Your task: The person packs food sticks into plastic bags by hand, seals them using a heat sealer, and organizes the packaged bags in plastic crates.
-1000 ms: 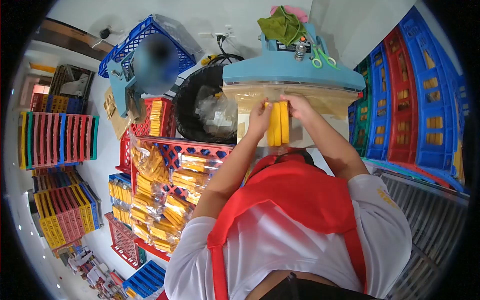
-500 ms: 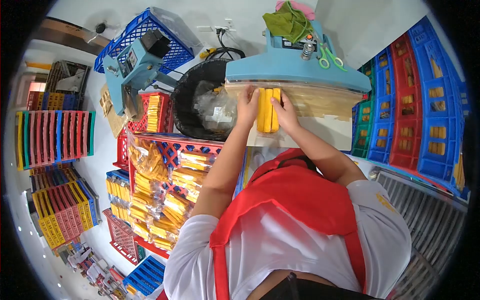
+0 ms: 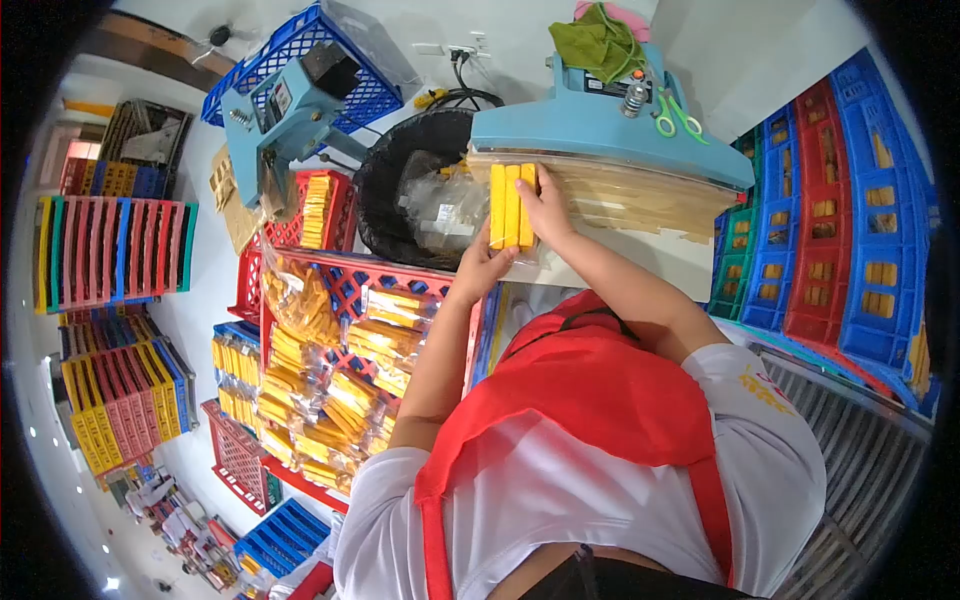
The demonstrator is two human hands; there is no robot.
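Observation:
A clear plastic pack of yellow sticks (image 3: 505, 208) stands lengthwise toward me at the front of a light-blue bag sealer (image 3: 600, 135). My left hand (image 3: 484, 264) grips its near lower corner, thumb toward the pack. On the far right side, my right hand (image 3: 546, 210) has its fingers closed around the edge, with the thumb over the front sticks. The far end of the pack reaches the sealer's jaw line. Beneath it lies the sealer's pale work shelf (image 3: 610, 260).
Left of the sealer stands a black-lined bin (image 3: 375, 205) with clear plastic in it. A red crate (image 3: 385, 262) holds several filled packs. Green-handled scissors (image 3: 678, 120) and a green cloth (image 3: 600, 45) rest on the sealer. Stacked crates (image 3: 815, 220) line the right side.
The pack has shifted left along the sealer. My left hand has slid from its upper left side down to its near lower corner; my right hand stays on the right side.

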